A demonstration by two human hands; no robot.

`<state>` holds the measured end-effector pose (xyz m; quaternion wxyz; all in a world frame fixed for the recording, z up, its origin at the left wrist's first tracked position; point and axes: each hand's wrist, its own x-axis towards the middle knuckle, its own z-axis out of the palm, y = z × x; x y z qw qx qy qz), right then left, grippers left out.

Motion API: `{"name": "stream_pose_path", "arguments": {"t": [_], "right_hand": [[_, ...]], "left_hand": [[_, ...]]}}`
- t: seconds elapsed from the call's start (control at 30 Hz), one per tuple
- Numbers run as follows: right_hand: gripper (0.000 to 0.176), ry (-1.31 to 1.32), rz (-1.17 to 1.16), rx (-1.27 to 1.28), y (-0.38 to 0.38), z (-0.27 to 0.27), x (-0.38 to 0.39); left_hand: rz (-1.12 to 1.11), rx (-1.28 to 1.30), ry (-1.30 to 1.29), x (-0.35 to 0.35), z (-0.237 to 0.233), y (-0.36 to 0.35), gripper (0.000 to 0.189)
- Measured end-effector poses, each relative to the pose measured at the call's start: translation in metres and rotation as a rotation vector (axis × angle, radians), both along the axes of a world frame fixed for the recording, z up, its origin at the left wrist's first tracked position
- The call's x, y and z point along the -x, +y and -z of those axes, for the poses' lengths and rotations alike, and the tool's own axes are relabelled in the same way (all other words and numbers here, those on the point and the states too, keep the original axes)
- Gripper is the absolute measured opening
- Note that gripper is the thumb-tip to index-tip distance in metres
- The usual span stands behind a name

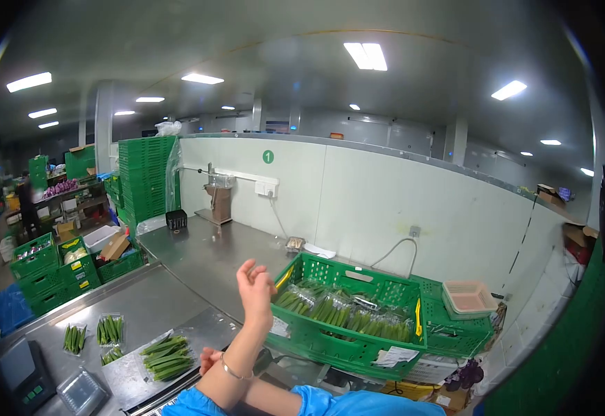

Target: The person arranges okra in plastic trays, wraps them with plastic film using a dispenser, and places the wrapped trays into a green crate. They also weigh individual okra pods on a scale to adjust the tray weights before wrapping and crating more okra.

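Note:
My left hand (255, 295), raised beside the green crate (358, 349), has loosely curled fingers slightly apart and nothing visible in them. A bracelet circles that wrist. Behind the left forearm, my right hand (209, 360) is partly hidden; its visible fingers are bent, slightly apart, with no held object visible. It is nearest to a pile of okra (167, 358) on a clear sheet and metal plate. Farther left lie smaller okra bundles (75, 338) and okra in a clear tray (110, 330). The crate holds several clear packs of okra (331, 309).
A scale (27, 378) and empty clear tray (83, 392) stand at lower left. Stacked green crates (144, 179), a metal dispenser (219, 201) and a black box (176, 220) are farther back. A pink basket (470, 298) sits right. Two people are at far left.

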<state>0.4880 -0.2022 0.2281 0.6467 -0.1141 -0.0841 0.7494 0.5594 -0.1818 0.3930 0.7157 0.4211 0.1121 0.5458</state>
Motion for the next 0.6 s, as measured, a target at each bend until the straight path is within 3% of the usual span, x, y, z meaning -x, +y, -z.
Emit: {"name": "stream_pose_path", "arguments": {"t": [0.07, 0.1, 0.17, 0.23, 0.33, 0.43, 0.53, 0.6], "right_hand": [[0.028, 0.163, -0.106, 0.131, -0.011, 0.0, 0.02], [0.026, 0.248, -0.159, 0.203, -0.016, 0.0, 0.031], [0.025, 0.293, -0.315, 0.174, -0.016, 0.011, 0.045], [0.024, 0.285, -0.418, 0.105, -0.014, 0.022, 0.053], [0.023, 0.249, -0.468, 0.023, -0.01, 0.031, 0.055], [0.022, 0.185, -0.398, -0.082, -0.001, 0.031, 0.045], [0.022, 0.046, -0.133, -0.214, 0.013, 0.01, 0.019], [0.023, 0.016, 0.006, -0.115, 0.01, -0.024, 0.012]], "left_hand": [[-0.345, -0.511, 0.192, -0.006, 0.007, 0.0, 0.045], [-0.329, -0.672, 0.273, -0.003, 0.011, -0.005, 0.042], [-0.538, -1.289, 0.296, -0.004, 0.018, -0.006, 0.044], [-0.434, -1.84, 0.382, -0.001, 0.027, -0.003, 0.047], [-0.349, -2.193, 0.364, 0.017, 0.031, -0.007, 0.05], [-0.454, -1.835, 0.327, 0.039, 0.021, -0.026, 0.049], [-0.592, -1.559, 0.176, 0.04, 0.009, -0.029, 0.049], [-0.558, -1.385, 0.127, 0.046, -0.004, -0.036, 0.045]]}}
